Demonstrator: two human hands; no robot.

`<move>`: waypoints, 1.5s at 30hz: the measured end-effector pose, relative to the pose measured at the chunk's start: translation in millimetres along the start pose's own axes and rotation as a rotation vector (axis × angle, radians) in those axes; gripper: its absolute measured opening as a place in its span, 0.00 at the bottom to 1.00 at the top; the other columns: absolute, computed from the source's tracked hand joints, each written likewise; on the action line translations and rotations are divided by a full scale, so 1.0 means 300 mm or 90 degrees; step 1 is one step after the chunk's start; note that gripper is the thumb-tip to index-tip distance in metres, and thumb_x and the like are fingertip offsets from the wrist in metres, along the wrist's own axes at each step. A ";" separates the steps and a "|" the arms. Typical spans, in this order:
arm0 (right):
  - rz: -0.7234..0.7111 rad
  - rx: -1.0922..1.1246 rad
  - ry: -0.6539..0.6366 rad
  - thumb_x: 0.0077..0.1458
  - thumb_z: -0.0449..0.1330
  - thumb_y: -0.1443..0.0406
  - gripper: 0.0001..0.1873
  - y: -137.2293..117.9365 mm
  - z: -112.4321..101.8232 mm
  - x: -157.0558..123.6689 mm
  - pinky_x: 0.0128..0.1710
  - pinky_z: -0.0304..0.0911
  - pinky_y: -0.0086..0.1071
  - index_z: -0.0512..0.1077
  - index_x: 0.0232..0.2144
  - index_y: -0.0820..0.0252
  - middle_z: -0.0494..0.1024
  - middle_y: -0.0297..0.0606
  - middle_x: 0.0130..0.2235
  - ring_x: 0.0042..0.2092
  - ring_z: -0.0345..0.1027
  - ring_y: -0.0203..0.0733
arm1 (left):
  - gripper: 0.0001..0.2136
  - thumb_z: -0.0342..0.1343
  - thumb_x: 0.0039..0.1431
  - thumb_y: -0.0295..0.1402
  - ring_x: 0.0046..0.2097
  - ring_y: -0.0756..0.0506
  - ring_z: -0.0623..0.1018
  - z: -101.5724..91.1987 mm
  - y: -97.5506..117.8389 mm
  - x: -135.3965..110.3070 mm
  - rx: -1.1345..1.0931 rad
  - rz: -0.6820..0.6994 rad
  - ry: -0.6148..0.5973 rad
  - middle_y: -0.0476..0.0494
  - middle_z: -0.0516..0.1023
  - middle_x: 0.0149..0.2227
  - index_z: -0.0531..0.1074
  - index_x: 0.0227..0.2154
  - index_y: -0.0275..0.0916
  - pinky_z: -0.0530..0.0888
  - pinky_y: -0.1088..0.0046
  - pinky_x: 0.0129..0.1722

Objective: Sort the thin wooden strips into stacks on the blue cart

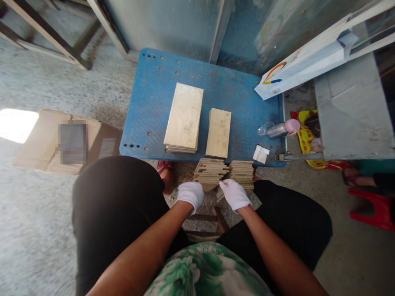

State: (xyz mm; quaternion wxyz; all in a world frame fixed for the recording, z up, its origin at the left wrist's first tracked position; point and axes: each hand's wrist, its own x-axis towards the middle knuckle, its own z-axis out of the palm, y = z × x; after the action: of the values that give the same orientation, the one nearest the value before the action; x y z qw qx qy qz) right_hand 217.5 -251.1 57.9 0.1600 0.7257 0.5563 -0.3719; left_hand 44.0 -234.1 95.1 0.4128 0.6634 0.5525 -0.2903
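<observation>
My left hand, in a white glove, is closed at the near left edge of a thin pale wooden board. Its fingertips are partly hidden. My right hand, gloved too, has thumb and finger pinched together at the board's right side. Just beyond, at the table's front edge, are a fanned stack of thin wooden pieces with slanted ends and a second stack of strips. On the blue table lie a large stack of pale rectangular boards and a smaller one.
At the table's right are a metal flask with pink cap, a clear cup and a white paper scrap. A white bag leans over the back right corner. Flattened cardboard lies left; a red stool stands right.
</observation>
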 end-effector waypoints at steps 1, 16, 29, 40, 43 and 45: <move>-0.006 0.012 0.008 0.62 0.49 0.55 0.20 0.003 0.003 0.003 0.44 0.62 0.32 0.75 0.44 0.58 0.79 0.42 0.45 0.47 0.72 0.45 | 0.17 0.45 0.61 0.31 0.46 0.31 0.78 0.003 -0.004 0.004 -0.005 -0.006 0.005 0.21 0.77 0.42 0.75 0.44 0.25 0.74 0.55 0.41; -0.037 0.013 0.017 0.62 0.50 0.60 0.20 0.025 0.051 0.008 0.55 0.57 0.34 0.71 0.52 0.62 0.73 0.45 0.55 0.56 0.65 0.45 | 0.17 0.48 0.59 0.30 0.49 0.36 0.77 0.012 -0.026 0.045 -0.070 -0.024 0.002 0.23 0.77 0.44 0.75 0.45 0.26 0.73 0.61 0.46; -0.052 -0.054 -0.012 0.63 0.47 0.59 0.18 0.011 0.043 -0.007 0.51 0.58 0.33 0.73 0.47 0.60 0.76 0.45 0.50 0.52 0.68 0.45 | 0.17 0.47 0.59 0.30 0.47 0.34 0.78 0.037 -0.034 0.065 -0.044 -0.003 0.004 0.22 0.77 0.43 0.75 0.44 0.25 0.74 0.59 0.44; -0.050 -0.095 -0.081 0.56 0.58 0.60 0.10 0.030 0.083 -0.004 0.39 0.58 0.32 0.73 0.39 0.57 0.79 0.42 0.40 0.43 0.71 0.44 | 0.16 0.47 0.56 0.23 0.46 0.33 0.78 0.072 -0.007 0.059 0.007 -0.038 -0.018 0.21 0.78 0.41 0.76 0.43 0.25 0.75 0.56 0.41; -0.056 -0.087 -0.077 0.58 0.57 0.61 0.11 0.028 0.092 0.003 0.40 0.57 0.30 0.73 0.41 0.57 0.78 0.41 0.41 0.44 0.71 0.42 | 0.20 0.42 0.57 0.20 0.46 0.32 0.78 0.087 0.007 0.061 0.028 -0.059 0.011 0.16 0.76 0.42 0.72 0.47 0.21 0.74 0.56 0.40; -0.058 -0.081 -0.073 0.58 0.56 0.61 0.11 0.029 0.095 0.007 0.39 0.57 0.29 0.72 0.42 0.56 0.78 0.40 0.42 0.44 0.71 0.41 | 0.20 0.40 0.57 0.19 0.46 0.32 0.78 0.100 0.017 0.067 0.038 -0.058 0.032 0.14 0.75 0.42 0.71 0.48 0.19 0.74 0.55 0.39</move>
State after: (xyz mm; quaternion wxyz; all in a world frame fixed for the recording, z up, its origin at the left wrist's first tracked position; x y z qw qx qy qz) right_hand 215.5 -270.9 35.8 0.2204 0.6652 0.6013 -0.3838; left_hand 55.6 -250.5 64.8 0.3651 0.6565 0.5834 -0.3087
